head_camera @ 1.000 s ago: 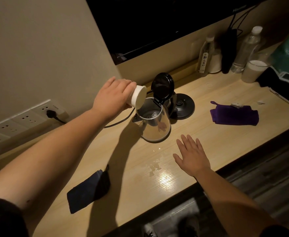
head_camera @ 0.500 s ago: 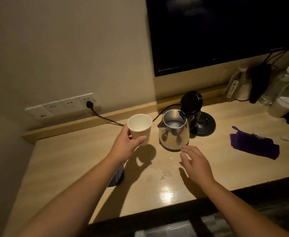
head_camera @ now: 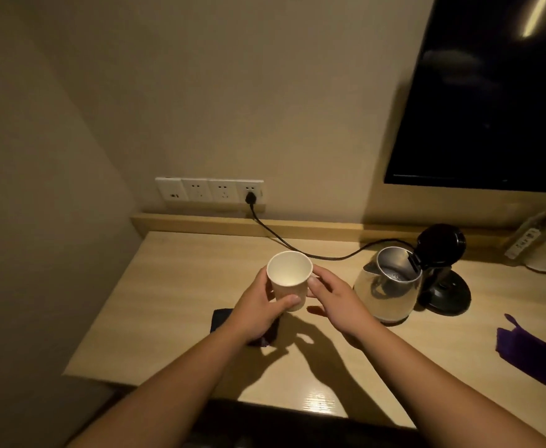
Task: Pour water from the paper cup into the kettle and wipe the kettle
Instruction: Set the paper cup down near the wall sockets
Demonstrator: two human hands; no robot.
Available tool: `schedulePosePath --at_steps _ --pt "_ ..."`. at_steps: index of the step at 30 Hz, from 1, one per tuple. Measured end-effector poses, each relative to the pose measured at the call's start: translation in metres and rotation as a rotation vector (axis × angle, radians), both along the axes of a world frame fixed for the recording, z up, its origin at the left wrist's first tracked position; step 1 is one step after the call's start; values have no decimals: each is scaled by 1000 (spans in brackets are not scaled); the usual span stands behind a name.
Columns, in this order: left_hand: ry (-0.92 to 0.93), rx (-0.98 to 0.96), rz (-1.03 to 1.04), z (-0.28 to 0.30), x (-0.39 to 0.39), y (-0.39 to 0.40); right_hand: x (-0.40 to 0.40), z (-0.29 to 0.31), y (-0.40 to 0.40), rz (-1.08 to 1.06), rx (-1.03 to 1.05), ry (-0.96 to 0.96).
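Note:
My left hand (head_camera: 258,310) grips a white paper cup (head_camera: 289,279), upright and held above the wooden desk (head_camera: 181,286); its inside looks empty. My right hand (head_camera: 336,302) touches the cup's right side with its fingertips, fingers spread. To the right stands the steel kettle (head_camera: 386,292) with its black lid (head_camera: 441,244) flipped open, next to its black base (head_camera: 449,294). A dark cloth (head_camera: 221,318) lies on the desk under my left hand, partly hidden. A purple cloth (head_camera: 530,354) lies at the far right.
A black cord (head_camera: 297,248) runs from the wall socket strip (head_camera: 210,190) across the back of the desk to the base. A dark TV screen (head_camera: 491,92) hangs at upper right. Bottles (head_camera: 530,240) stand at the right edge. The wall corner closes the left side.
The cup went from tipped over the kettle to upright, carried left away from it. My right hand rose from the desk and reached the cup's side. The view swung left.

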State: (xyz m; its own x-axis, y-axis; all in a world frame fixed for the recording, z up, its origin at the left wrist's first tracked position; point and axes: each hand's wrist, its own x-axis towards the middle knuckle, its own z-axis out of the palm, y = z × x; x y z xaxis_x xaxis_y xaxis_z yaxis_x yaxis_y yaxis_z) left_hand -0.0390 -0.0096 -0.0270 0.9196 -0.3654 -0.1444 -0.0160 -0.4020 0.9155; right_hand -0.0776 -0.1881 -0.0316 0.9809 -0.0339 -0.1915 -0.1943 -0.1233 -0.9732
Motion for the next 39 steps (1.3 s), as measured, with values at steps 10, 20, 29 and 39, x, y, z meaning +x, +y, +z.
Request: schedulePosePath --at_steps 10,20,29,39 --pt "-3 107 -89 -26 93 56 75 -28 49 -13 23 62" --pt "78 41 -72 -86 195 59 171 -77 67 -91 -117 133" --pt "39 133 -137 -133 263 41 231 -121 52 -141 -72 178" --pt "6 180 -140 -153 273 42 240 -131 51 -141 -18 197"
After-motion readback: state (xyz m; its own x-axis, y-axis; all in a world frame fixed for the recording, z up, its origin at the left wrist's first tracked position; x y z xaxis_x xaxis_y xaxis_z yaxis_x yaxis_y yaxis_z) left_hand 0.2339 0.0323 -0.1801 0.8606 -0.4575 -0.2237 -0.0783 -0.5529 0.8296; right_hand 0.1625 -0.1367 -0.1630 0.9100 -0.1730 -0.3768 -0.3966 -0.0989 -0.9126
